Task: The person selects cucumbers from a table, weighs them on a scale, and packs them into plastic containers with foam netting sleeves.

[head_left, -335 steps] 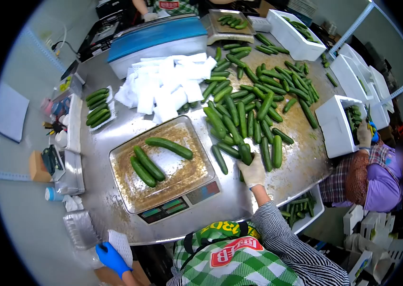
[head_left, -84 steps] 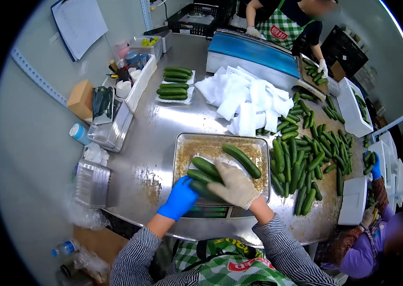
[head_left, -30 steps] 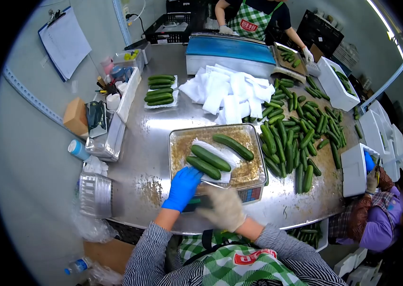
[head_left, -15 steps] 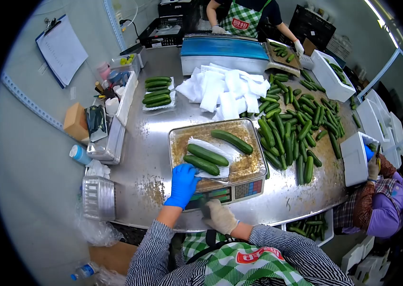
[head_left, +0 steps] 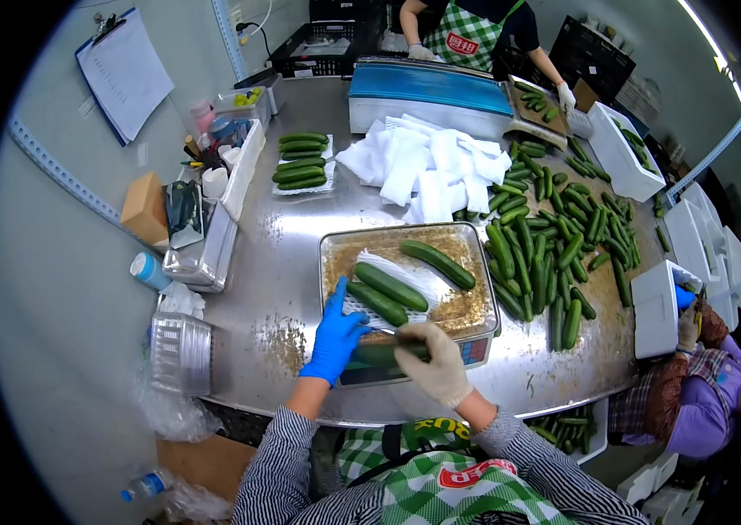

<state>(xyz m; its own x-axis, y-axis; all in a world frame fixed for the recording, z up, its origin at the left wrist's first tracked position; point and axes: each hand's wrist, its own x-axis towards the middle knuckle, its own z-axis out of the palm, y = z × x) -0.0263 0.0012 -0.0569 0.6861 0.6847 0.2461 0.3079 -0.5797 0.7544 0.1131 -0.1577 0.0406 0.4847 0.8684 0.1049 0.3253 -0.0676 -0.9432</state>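
Observation:
On the metal scale pan (head_left: 467, 317) lies a clear tray with a white foam net (head_left: 414, 273) in it. Two cucumbers (head_left: 390, 287) rest side by side on the net, and a third cucumber (head_left: 437, 264) lies to their right. My left hand (head_left: 332, 337), in a blue glove, is at the tray's near left edge with its fingers apart. My right hand (head_left: 436, 361), in a pale glove, is closed round a blurred cucumber (head_left: 379, 353) at the pan's near edge.
Many loose cucumbers (head_left: 554, 262) cover the table's right side. White foam nets (head_left: 427, 166) are heaped behind the scale. Filled trays (head_left: 302, 164) stand at back left, stacked empty trays (head_left: 181, 354) at left. One co-worker (head_left: 467, 39) is behind the wrapping machine, another (head_left: 685, 394) at right.
My right hand has come up from the scale's front to the pan's near edge with the cucumber. My left hand's fingers have spread at the tray; earlier, the scale pan held cucumbers without the net.

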